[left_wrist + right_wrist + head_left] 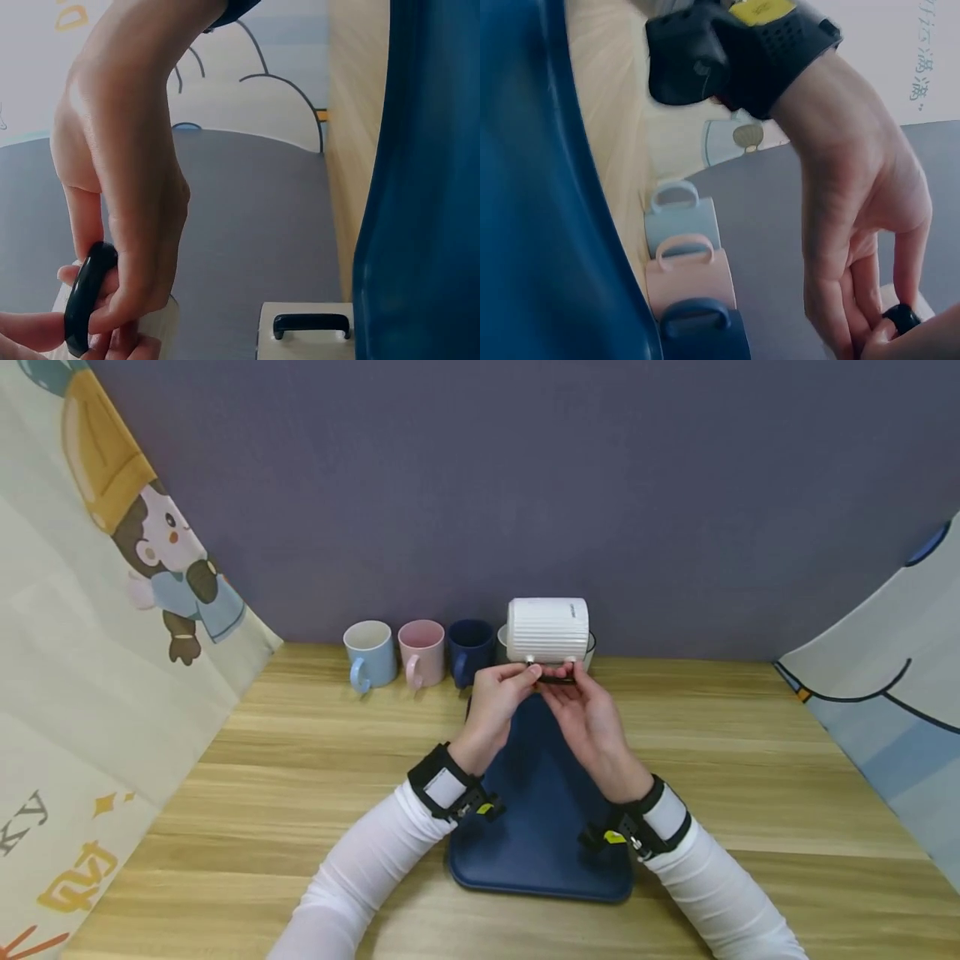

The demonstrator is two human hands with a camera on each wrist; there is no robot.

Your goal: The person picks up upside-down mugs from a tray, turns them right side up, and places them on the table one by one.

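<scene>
A white ribbed mug with a black handle is held above the far end of the dark blue tray. It seems to lie with its handle toward me. My left hand pinches one end of the handle between thumb and fingers. At the other end, my right hand grips it with its thumb and fingertips. In the left wrist view the handle passes between the fingers of both hands. The right wrist view shows only a bit of the handle, and the mug is mostly hidden there.
Along the back wall stand a light blue mug, a pink mug and a navy mug. Partly hidden behind the held mug is a pale mug. A white mug with a black handle appears in the left wrist view.
</scene>
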